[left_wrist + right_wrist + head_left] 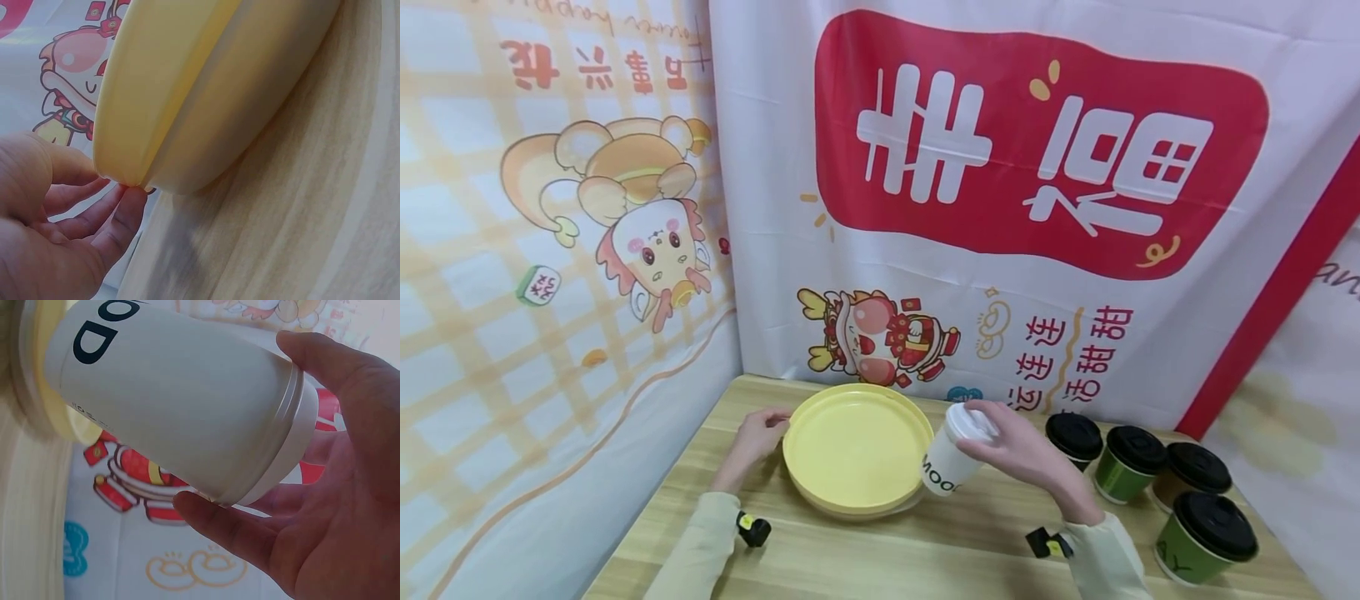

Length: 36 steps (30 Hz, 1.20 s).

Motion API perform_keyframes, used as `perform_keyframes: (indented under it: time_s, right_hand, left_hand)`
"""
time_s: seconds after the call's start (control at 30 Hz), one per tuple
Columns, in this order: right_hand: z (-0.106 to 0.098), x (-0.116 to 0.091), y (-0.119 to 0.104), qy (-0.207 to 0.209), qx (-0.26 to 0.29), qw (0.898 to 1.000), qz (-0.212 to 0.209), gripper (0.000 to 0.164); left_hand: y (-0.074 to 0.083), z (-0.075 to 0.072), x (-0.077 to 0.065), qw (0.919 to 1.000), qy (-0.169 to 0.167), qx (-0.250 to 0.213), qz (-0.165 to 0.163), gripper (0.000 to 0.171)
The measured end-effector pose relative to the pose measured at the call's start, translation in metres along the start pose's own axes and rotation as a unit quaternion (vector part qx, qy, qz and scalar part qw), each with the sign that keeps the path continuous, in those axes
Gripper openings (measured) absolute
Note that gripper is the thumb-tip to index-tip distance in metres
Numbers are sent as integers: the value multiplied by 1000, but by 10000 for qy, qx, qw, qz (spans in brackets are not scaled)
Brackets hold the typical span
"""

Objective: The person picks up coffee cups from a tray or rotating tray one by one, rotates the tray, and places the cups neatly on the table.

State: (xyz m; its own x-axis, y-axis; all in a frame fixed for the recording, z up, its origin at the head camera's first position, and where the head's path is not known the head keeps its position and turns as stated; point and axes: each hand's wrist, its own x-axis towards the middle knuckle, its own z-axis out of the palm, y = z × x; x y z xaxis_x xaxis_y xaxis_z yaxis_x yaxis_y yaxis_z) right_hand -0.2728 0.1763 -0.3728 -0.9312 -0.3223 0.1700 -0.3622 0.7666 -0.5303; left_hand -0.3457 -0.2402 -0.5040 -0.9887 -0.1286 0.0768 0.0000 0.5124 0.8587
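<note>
A round yellow tray (pixel 857 450) with a raised rim lies on the wooden table, its inside bare. My left hand (pixel 758 439) pinches its left edge; in the left wrist view, thumb and fingertips meet at the lower rim of the tray (pixel 147 94). In my right hand (pixel 1018 442) is a white paper cup (pixel 951 467) with a white lid, gripped around the lid end. The cup is tilted, its base toward the tray's right rim. Dark lettering shows on the side of the cup (pixel 175 394) in the right wrist view, with fingers and thumb spread around the lid.
Several lidded paper cups stand at the table's right: a green cup (pixel 1195 546) nearest, another green cup (pixel 1123 475), a brown cup (pixel 1165 492) and a dark-lidded cup (pixel 1075 437) behind my right hand. Printed cloth walls (pixel 767 250) border the table (pixel 820 558) at the back and left.
</note>
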Motion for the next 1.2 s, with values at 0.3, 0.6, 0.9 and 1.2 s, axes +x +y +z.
perform_keyframes:
  time_s: [0.3, 0.6, 0.9, 1.2]
  right_hand:
    - [-7, -23, 31, -140, -516, 9984, 200, 67]
    - [-24, -44, 59, -463, -626, 9956, 521, 65]
    - [-52, -63, 89, -722, -747, 9890, 1051, 73]
    - [-69, -75, 105, -871, -1060, 9796, 1466, 81]
  left_hand:
    - [2, 2, 0, 9999, -1, -114, 29, 28]
    - [3, 7, -1, 9999, 16, -132, -23, 27]
    - [5, 5, 1, 9999, -35, -150, -45, 28]
    - [0, 3, 0, 9999, 44, -129, -36, 27]
